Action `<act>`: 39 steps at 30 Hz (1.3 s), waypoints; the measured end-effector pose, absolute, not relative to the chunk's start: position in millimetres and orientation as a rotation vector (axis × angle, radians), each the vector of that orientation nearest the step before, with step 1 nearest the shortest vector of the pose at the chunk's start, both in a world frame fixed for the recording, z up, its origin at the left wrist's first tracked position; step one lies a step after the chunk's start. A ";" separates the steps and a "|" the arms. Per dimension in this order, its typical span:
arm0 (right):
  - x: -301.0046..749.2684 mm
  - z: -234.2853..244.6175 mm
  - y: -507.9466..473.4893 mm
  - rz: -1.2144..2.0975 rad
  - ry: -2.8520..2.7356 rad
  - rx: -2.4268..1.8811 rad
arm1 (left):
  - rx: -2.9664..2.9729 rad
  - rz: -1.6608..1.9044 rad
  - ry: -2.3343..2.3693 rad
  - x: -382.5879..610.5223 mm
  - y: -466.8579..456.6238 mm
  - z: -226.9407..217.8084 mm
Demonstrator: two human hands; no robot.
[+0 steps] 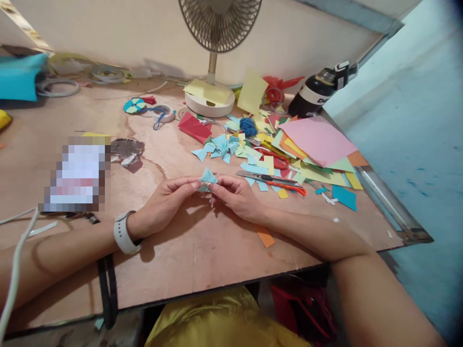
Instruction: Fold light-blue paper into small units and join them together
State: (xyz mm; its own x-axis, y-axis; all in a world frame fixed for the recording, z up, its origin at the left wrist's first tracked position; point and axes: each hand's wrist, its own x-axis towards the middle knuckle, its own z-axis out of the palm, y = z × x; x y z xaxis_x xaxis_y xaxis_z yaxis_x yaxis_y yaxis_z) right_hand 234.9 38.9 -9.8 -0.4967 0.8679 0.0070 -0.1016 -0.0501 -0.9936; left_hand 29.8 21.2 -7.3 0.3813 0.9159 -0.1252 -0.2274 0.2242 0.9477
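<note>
Between both hands is a small light-blue folded paper (208, 176) with a pointed top, held just above the wooden table (173, 274). My left hand (164, 200) pinches its left side between thumb and fingers. On its right side, my right hand (237, 195) pinches it the same way. Fingertips hide part of the lower edge. Several similar light-blue folded pieces (221, 146) lie in a pile beyond my hands. Just right of my right hand, a utility knife (269, 178) rests on paper scraps beside orange-handled scissors (289, 186).
A fan (211, 102) stands at the back. Coloured paper sheets (318, 140) and a black bottle (313, 94) are at the right, with blue yarn (248, 126) nearby. A blurred phone-like screen (75, 173) stands left, near a white cable (18, 270). An orange strip (265, 236) lies near my right forearm.
</note>
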 end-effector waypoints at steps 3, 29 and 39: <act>240.3 -9.9 39.7 1.680 -1.536 -0.885 | 1.119 0.973 0.908 24.6 25.6 -5.9; 247.9 1.7 46.3 1.788 -1.638 -0.800 | 1.653 0.664 0.891 23.6 21.2 4.0; 243.6 -3.5 48.4 1.959 -1.489 -0.836 | 1.673 0.792 1.009 27.0 20.8 7.6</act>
State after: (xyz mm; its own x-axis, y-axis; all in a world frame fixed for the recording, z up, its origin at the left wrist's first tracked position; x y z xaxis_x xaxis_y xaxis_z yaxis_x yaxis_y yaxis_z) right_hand 243.6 48.4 -3.5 -0.6641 0.7317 -0.1538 -0.0479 -0.2468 -0.9679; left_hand 27.0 20.8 7.6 0.4408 0.8967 0.0397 0.2515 -0.1658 0.9535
